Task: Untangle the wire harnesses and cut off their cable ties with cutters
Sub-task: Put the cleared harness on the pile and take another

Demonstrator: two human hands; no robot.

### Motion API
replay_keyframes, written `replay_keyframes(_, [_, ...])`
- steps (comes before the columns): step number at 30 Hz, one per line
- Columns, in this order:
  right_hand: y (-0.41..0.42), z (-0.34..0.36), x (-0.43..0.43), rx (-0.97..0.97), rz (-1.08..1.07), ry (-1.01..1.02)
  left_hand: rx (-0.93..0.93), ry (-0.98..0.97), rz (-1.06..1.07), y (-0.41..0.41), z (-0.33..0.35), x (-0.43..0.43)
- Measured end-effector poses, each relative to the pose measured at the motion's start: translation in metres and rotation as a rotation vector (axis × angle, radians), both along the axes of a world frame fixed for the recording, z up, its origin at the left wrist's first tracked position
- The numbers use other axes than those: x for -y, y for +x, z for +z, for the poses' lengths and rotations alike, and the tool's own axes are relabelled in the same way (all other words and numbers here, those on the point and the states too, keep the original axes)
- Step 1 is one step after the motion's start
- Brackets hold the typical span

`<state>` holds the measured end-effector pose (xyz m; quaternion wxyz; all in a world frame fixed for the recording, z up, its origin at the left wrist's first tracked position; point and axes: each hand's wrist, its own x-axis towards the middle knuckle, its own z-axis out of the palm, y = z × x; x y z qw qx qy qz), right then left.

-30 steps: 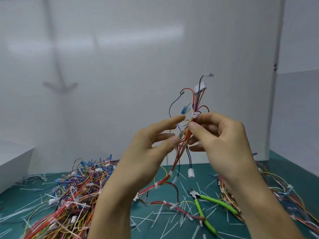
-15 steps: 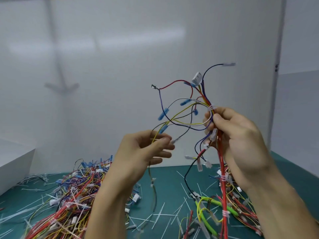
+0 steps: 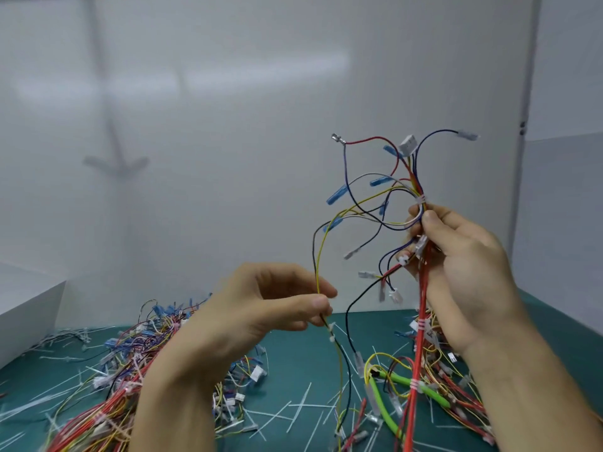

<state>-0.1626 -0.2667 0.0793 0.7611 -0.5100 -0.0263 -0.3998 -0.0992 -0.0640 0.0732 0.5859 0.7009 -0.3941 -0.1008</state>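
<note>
Gripping one harness (image 3: pixel 421 200), right hand (image 3: pixel 463 265); left hand (image 3: pixel 261 308) pinching two wires (image 3: pixel 317 269).

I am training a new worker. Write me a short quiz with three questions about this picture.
1. True or false: the cutters lie on the table, in neither hand.
2. Which hand pinches the yellow wire? A: left hand. B: right hand.
3. Fill in: the right hand grips the wire harness just below a white ____.
Key: 1 true; 2 A; 3 cable tie.
</note>
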Motion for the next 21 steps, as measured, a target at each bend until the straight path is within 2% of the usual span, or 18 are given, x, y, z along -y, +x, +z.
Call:
replay_keyframes(7, [0.0,0.001,0.003,-0.001,-0.048,0.048,-0.034,0.049,-0.051,0.0,-0.003,0.005])
replay_keyframes(16, [0.001,0.0,0.001,-0.014,-0.017,0.038,-0.143,-0.234,0.098,0.007,-0.003,0.006])
replay_keyframes(21, [0.005,-0.003,-0.006,-0.017,0.006,0.023,-0.178,-0.264,0.081,0.007,-0.003,0.005])
